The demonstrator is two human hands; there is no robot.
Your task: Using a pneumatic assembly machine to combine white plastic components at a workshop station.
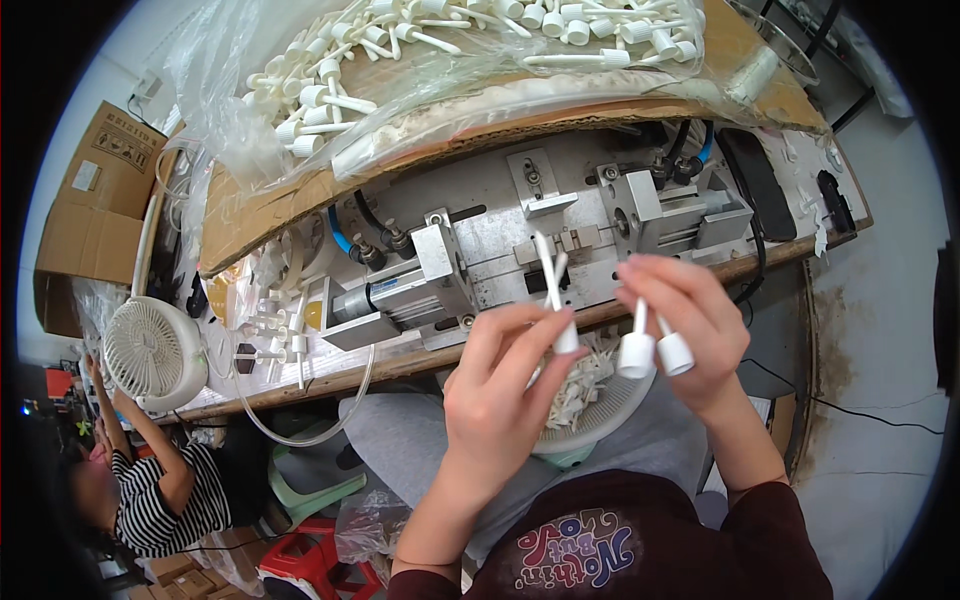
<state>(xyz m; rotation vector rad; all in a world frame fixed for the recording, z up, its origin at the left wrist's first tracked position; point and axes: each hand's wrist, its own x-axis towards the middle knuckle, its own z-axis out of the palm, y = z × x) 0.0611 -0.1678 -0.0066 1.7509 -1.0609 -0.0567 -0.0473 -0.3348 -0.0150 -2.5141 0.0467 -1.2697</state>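
Note:
My left hand (495, 390) is closed with its fingers pinched around a white applicator cap (566, 338), whose thin stem points up toward the metal fixture; a second stem shows beside it. My right hand (700, 325) is closed on the stems of two white applicator caps (655, 355), which hang cap-down below the fingers. Both hands are raised in front of the metal fixture (535, 255), apart from each other. Below and between them, a round pale basket (610, 425) with many small white pieces rests on my lap, partly hidden by the left hand.
Behind the fixture, a cardboard sheet (230, 220) bears a heap of white applicator caps (335, 95) in clear plastic. Metal cylinders (400, 297) flank the fixture. A phone (755, 180) lies at right. A white fan (155, 350) and a co-worker in a striped shirt (175, 500) are at left.

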